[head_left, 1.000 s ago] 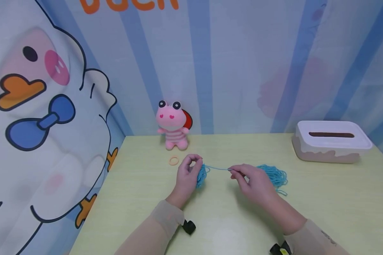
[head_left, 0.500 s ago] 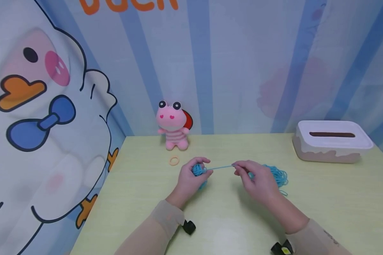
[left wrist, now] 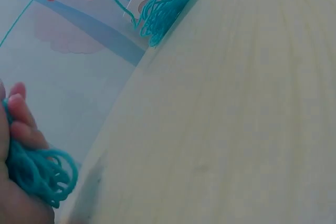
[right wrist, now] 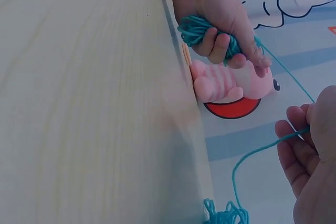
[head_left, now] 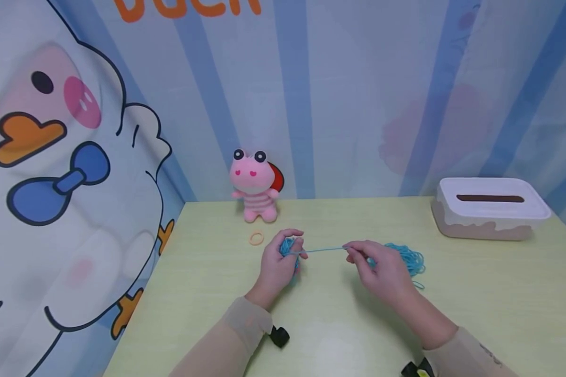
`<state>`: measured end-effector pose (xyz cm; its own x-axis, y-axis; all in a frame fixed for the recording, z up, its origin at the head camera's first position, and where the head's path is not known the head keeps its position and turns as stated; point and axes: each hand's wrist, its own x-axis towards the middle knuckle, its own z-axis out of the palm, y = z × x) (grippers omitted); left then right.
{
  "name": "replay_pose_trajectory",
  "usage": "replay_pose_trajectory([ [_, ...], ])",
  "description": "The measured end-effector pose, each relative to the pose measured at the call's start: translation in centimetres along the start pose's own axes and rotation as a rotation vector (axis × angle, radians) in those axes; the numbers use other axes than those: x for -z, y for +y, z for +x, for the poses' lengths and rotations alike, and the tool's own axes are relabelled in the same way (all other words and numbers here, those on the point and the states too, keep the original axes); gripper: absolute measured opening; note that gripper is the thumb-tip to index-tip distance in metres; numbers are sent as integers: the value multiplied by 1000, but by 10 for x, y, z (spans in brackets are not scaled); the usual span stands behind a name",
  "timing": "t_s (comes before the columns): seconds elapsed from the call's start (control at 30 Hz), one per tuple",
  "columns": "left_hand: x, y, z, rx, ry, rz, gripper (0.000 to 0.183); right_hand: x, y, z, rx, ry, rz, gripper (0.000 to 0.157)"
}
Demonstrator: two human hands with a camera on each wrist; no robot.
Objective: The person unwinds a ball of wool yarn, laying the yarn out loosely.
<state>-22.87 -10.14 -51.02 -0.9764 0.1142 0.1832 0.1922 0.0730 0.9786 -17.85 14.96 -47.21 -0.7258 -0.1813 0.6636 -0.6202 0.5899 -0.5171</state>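
Note:
My left hand (head_left: 274,267) is curled round a bundle of turquoise yarn (left wrist: 34,174), whose loops hang out below the palm in the left wrist view. From that bundle a single taut strand (head_left: 324,249) crosses to my right hand (head_left: 379,269), which pinches it between thumb and fingertips. Beyond the right hand the strand sags down to a second, looser heap of turquoise yarn (head_left: 407,259) on the table. In the right wrist view the left fingers (right wrist: 218,51) wrap the bundle, and the slack strand (right wrist: 252,153) trails from the right hand.
A pink striped toy figure (head_left: 254,183) stands at the back of the table (head_left: 339,324). Just in front of it lies a small orange ring (head_left: 257,238). A white and taupe tissue box (head_left: 492,209) stands at the back right, before a printed curtain (head_left: 349,104).
My left fingers and thumb opened off the bundle, then closed over it again, with the bundle now higher in the hand. The right hand shifted slightly right, still pinching the strand.

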Motion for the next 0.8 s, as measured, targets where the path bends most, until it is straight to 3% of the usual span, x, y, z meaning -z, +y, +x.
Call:
replay_pose_trajectory([
  [0.17, 0, 2, 0, -59, 48, 37, 36, 2, 2, 0, -23, 10, -5, 15],
  [0.4, 0, 6, 0, -12, -17, -160, 42, 8, 7, 0, -45, 37, -5, 13],
  [0.6, -1, 2, 3, -19, -17, -203, 28, 12, 12, -1, -52, 62, 28, 16],
  [0.8, 0, 0, 3, -33, 15, -262, 30, 17, 17, -1, -50, 113, 14, 16],
])
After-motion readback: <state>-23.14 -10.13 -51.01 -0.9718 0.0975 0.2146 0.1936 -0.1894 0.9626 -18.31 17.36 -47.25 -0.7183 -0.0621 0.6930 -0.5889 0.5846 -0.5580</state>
